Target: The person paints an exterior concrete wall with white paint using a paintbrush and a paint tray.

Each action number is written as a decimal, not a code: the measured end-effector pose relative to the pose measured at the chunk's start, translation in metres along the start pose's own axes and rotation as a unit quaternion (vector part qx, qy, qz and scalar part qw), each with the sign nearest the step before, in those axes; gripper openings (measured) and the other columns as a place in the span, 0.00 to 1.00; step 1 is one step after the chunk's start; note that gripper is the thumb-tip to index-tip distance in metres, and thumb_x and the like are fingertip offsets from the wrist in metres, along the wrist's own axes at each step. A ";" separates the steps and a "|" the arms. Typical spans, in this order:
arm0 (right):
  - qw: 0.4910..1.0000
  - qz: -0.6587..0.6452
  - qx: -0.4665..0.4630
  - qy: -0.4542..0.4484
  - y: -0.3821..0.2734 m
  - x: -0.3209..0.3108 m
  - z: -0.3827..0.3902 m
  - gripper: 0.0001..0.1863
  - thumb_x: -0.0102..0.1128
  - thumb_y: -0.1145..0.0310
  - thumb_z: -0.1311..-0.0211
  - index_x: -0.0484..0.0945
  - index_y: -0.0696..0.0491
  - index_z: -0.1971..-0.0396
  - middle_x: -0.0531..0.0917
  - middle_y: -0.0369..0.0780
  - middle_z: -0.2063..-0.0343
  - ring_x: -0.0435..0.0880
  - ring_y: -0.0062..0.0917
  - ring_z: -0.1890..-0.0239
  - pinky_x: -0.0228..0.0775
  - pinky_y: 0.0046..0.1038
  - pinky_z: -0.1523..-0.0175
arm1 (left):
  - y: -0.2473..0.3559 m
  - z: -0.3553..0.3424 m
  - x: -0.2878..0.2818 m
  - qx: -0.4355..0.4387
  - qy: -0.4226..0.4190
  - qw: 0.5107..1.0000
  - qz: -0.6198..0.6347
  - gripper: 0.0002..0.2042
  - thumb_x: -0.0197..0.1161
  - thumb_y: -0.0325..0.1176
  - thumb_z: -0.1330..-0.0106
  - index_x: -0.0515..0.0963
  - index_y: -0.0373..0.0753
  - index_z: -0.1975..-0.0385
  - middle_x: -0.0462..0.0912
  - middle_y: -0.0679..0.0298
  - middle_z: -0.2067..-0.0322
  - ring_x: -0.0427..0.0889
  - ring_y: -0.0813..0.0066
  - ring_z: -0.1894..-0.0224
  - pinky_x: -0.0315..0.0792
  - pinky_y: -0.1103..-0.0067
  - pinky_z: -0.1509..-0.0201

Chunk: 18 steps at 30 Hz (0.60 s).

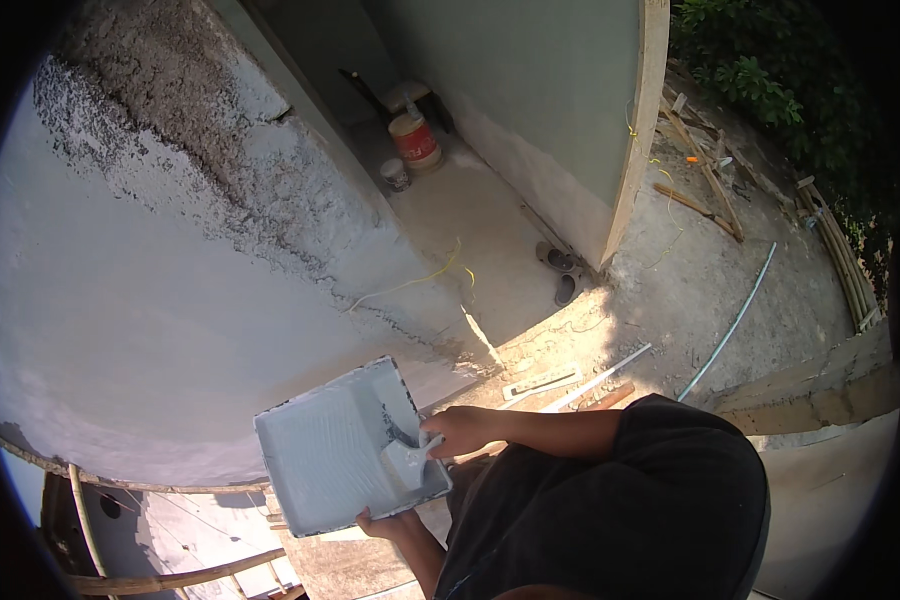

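Observation:
A paint tray (320,455) with a ribbed floor, coated in pale blue-grey paint, is held tilted in front of my body. The fingers of my left hand (388,523) are closed on its lower edge. My right hand (457,431) is closed round the short handle of a flat, wide-ended tool (404,464), pale with paint. This tool lies over the tray's right side; I cannot tell whether it is a scraper or a brush. A dark smear shows on the tray beside it.
A partly smooth, partly rough wall (170,300) stands at left. In the doorway are a red-labelled bucket (414,140), a small tub (395,176) and dark shoes (562,272). A float (541,382) and a white strip (600,376) lie on the ground. Bamboo poles (170,580) cross the lower left.

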State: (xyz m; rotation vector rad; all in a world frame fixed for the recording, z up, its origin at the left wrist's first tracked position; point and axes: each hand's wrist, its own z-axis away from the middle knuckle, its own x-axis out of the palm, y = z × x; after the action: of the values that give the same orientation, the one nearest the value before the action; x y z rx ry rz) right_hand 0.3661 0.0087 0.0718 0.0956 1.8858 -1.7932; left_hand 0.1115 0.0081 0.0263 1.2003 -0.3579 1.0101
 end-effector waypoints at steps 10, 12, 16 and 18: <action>0.998 -0.035 0.030 0.043 0.011 -0.025 0.006 0.18 0.62 0.60 0.45 0.76 0.56 0.58 0.82 0.46 0.66 0.82 0.35 0.60 0.71 0.32 0.56 | -0.013 0.000 0.009 -0.014 -0.013 1.000 -0.017 0.38 0.50 0.43 0.56 0.60 0.35 0.39 0.65 0.50 0.41 0.64 0.47 0.40 0.60 0.53 0.39; 0.998 -0.029 0.049 0.038 0.007 -0.030 0.007 0.18 0.62 0.60 0.45 0.76 0.56 0.58 0.82 0.47 0.66 0.82 0.36 0.60 0.71 0.32 0.56 | -0.017 -0.001 0.011 -0.015 -0.006 1.000 -0.010 0.38 0.50 0.43 0.56 0.60 0.35 0.39 0.65 0.51 0.41 0.64 0.47 0.40 0.59 0.53 0.38; 0.999 -0.003 0.033 0.012 0.008 -0.021 0.010 0.18 0.62 0.61 0.45 0.76 0.55 0.58 0.82 0.46 0.68 0.82 0.36 0.60 0.71 0.32 0.56 | -0.019 -0.003 0.012 -0.001 0.000 1.000 -0.019 0.38 0.50 0.43 0.54 0.58 0.31 0.40 0.63 0.48 0.41 0.62 0.46 0.39 0.60 0.55 0.37; 0.998 -0.019 0.024 -0.055 0.001 -0.020 0.011 0.18 0.62 0.61 0.46 0.76 0.55 0.59 0.83 0.46 0.70 0.83 0.36 0.62 0.71 0.32 0.57 | -0.016 -0.006 0.008 -0.001 0.009 1.000 -0.014 0.37 0.50 0.43 0.54 0.59 0.33 0.39 0.63 0.49 0.41 0.63 0.47 0.39 0.59 0.54 0.37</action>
State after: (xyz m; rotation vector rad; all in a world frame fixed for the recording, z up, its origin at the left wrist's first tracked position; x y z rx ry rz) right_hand 0.3870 0.0040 0.0794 -0.0228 1.7800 -1.8308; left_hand 0.1272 0.0167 0.0206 1.1910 -0.3262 0.9959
